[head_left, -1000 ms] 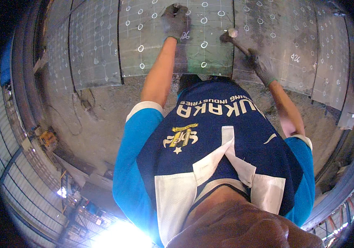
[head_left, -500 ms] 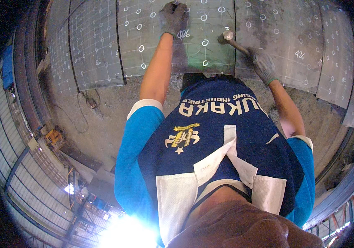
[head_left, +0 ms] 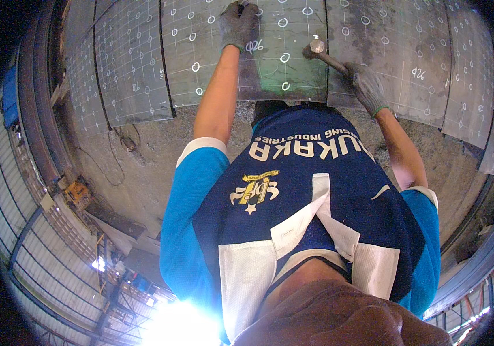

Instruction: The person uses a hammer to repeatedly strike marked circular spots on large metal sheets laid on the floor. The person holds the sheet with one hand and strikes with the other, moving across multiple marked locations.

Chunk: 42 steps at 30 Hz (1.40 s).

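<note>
My right hand point(head_left: 367, 87), in a grey work glove, is closed round the handle of a hammer point(head_left: 316, 47). The hammer's round head is over the middle steel plate point(head_left: 304, 75), beside the seam with the plate to its right. My left hand point(head_left: 239, 27), gloved too, is at the far part of that same plate. Its fingers are curled together near the top edge of the picture. A small pale bit shows at the fingertips, but what they grip is too small to name. White chalk circles and grid lines mark the plate round both hands.
More chalk-marked steel plates lie on the left point(head_left: 131, 75) and the right point(head_left: 408, 63). A cable point(head_left: 123, 141) lies on the rough ground at the left. Long dark steel beams point(head_left: 36, 109) run along the left side, and a yellow-orange machine point(head_left: 76, 193) stands near them.
The hammer head has shifted very slightly up and left, and my right hand with it. My left hand stays at nearly the same spot, its fingers still curled.
</note>
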Tool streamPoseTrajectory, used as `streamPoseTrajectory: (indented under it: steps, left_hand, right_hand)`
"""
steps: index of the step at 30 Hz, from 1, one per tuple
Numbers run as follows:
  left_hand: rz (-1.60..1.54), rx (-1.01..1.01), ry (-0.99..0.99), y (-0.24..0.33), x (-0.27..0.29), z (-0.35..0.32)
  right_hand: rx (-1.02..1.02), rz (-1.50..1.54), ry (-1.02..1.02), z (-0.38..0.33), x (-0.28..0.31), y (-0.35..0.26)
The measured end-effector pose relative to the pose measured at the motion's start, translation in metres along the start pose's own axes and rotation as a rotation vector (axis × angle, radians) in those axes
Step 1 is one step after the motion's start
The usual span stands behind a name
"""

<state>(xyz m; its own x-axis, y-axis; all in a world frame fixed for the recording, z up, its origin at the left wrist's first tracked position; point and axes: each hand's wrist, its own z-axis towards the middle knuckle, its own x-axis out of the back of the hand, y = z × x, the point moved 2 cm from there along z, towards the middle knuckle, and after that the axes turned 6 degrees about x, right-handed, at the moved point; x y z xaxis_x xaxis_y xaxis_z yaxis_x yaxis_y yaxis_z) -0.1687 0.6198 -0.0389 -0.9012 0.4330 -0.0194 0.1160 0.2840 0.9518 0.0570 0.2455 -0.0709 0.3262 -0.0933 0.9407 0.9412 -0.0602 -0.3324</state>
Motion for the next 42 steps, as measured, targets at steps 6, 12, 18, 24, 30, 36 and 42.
streamPoseTrajectory:
  steps: [6, 12, 18, 24, 30, 36, 42]
  left_hand:
    - [-0.012, -0.088, 0.009, -0.007, 0.004, 0.003]
    - [0.034, -0.152, -0.043, -0.022, 0.009, 0.015]
    - [0.19, -0.145, 0.044, -0.037, 0.01, 0.014]
    - [0.574, -0.274, 0.061, 0.003, -0.002, -0.005]
    - [0.863, -0.198, 0.193, 0.023, -0.003, -0.011]
    - [0.139, -0.296, 0.269, 0.001, 0.005, -0.007]
    - [0.205, 0.061, 0.058, 0.097, -0.094, -0.083]
  right_hand:
    - [-0.037, 0.169, -0.086, 0.025, 0.046, -0.029]
    - [0.007, 0.177, -0.095, 0.066, 0.065, -0.043]
    - [0.216, 0.144, 0.262, 0.195, 0.13, -0.088]
    - [0.246, 0.285, 0.239, 0.242, 0.105, -0.073]
    - [0.189, 0.155, 0.07, 0.197, 0.086, -0.055]
    - [-0.371, 0.441, 0.057, 0.075, 0.056, -0.028]
    - [-0.32, 0.232, -0.043, -0.022, 0.064, -0.007]
